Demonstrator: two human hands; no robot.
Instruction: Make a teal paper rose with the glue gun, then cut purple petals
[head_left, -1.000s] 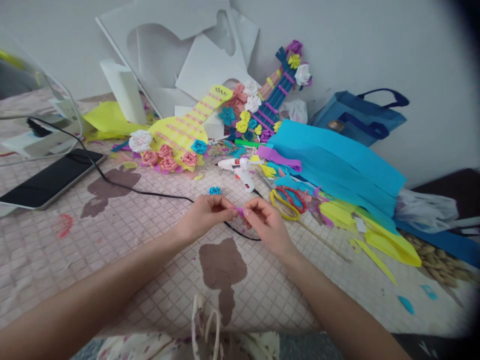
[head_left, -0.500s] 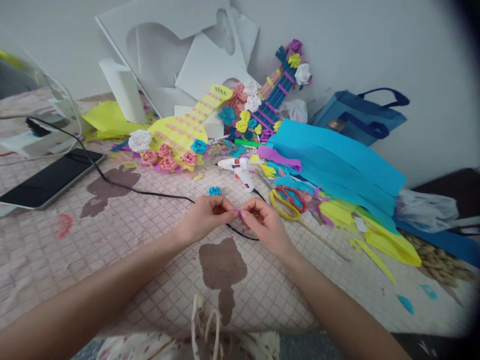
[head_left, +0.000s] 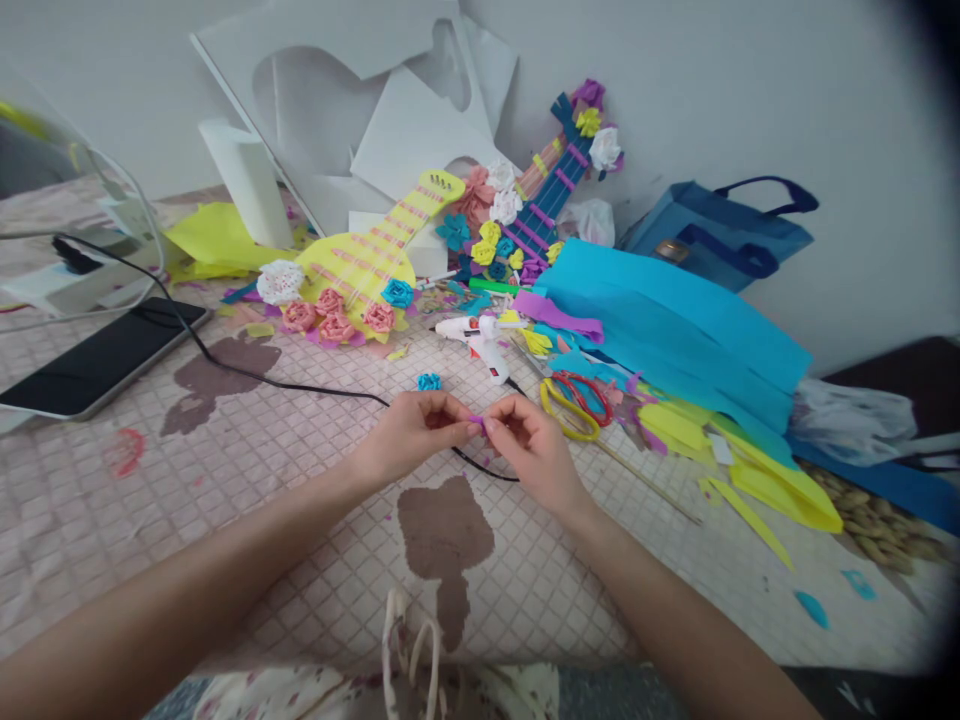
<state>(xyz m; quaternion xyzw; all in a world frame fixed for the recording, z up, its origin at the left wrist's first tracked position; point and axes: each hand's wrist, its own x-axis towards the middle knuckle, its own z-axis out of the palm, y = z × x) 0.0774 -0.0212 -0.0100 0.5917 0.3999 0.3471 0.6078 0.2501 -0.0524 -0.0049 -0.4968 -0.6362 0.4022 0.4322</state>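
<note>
Between my fingertips is a small piece of purple paper (head_left: pixel 478 421), mostly covered by the fingers. My left hand (head_left: pixel 416 432) pinches its left side with thumb and forefinger. From the other side, my right hand (head_left: pixel 531 445) pinches it too, the two hands almost touching. Just beyond my left hand lies a small blue paper flower (head_left: pixel 429 382). A white glue gun (head_left: pixel 480 345) rests on its side past my hands, its black cord (head_left: pixel 300 386) running under them. Yellow-handled scissors (head_left: pixel 568 410) and a red-handled pair (head_left: pixel 589 395) lie right of my right hand.
A yellow paper guitar (head_left: pixel 360 265) with paper flowers leans at the back, beside a blue one (head_left: pixel 551 205). Blue paper (head_left: pixel 675 330) and yellow scraps (head_left: pixel 784 485) spread across the right. At left are a phone (head_left: pixel 105 355), a power strip (head_left: pixel 67 280) and a white roll (head_left: pixel 247 185).
My fingers have shifted slightly on the purple paper, and a little more of it shows between the fingertips. Both hands otherwise stay in place.
</note>
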